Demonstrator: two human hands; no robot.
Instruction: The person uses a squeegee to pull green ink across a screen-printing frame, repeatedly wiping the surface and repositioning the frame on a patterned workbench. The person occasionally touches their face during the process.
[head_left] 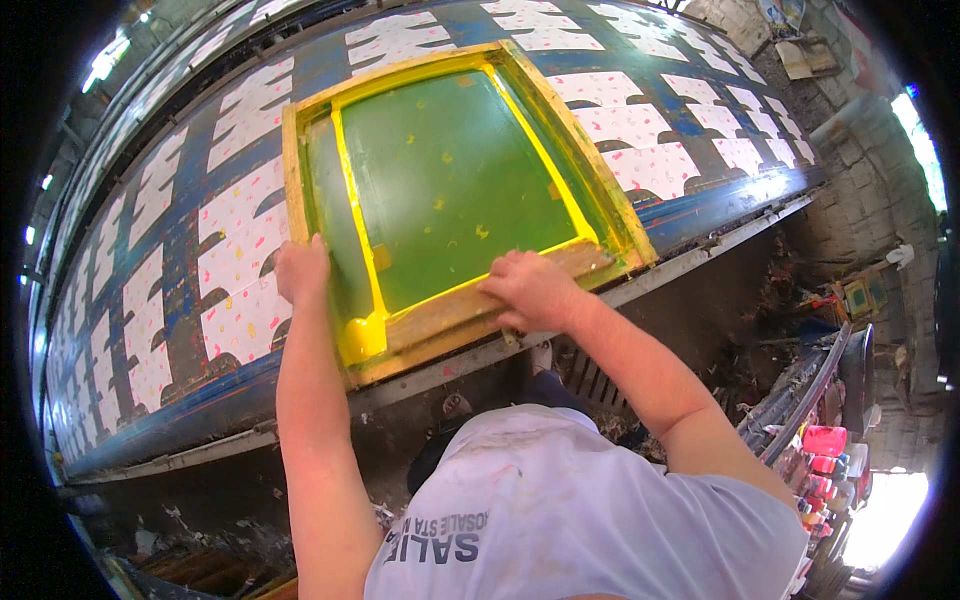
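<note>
A wooden screen-printing frame (pixel 300 190) with green mesh (pixel 430 180) rests tilted on the long table in front of me. Bright yellow ink (pixel 357 225) runs in streaks down both sides of the mesh and pools at the near left corner. My left hand (pixel 302 268) is closed around the frame's left rail. Along the near end of the mesh lies a wooden squeegee (pixel 440 308), its lower edge bordered by yellow ink. The fingers of my right hand (pixel 532 290) are wrapped over the squeegee, right of its middle.
Rows of white cut fabric pieces (pixel 245 310) with pink spots cover the blue-stained table (pixel 225 385). A metal rail (pixel 690 255) follows its near edge. Floor debris and slats lie below. Several pink and red containers (pixel 825 440) stand at lower right.
</note>
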